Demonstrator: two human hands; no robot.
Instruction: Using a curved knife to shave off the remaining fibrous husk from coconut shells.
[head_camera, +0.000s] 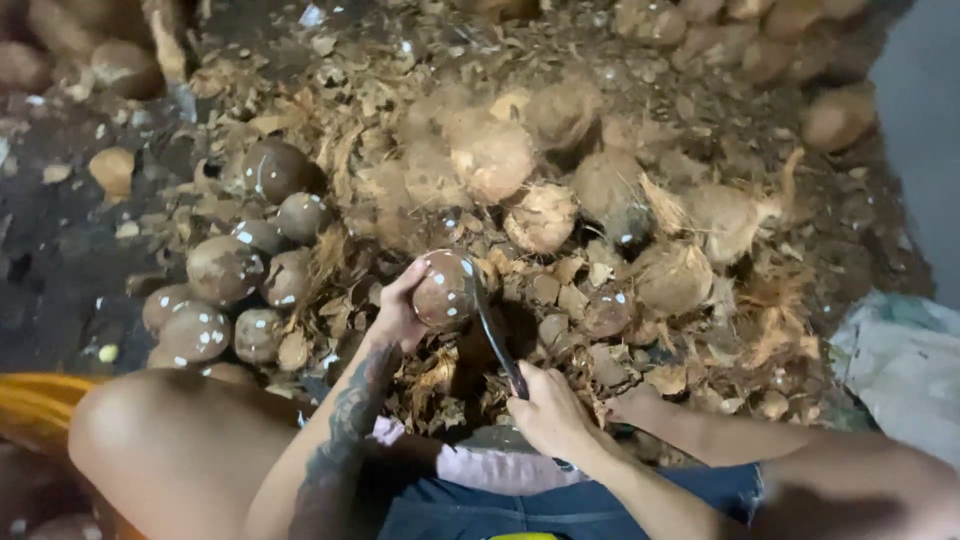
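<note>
My right hand (548, 412) clenches a dark curved blade (497, 340); my left hand (398, 312) grips a shelled coconut (445, 290) against it. Left of it lie peeled coconuts (222, 270); beyond, a heap of fibrous unpeeled coconuts (545, 180) remains on the husk-strewn floor (60, 200).

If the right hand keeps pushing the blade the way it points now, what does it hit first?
Most likely the coconut held in the left hand. The right hand grips a dark curved blade angled up-left, its tip already at that shell. Beyond lie loose husk scraps; depth is unclear.
</note>
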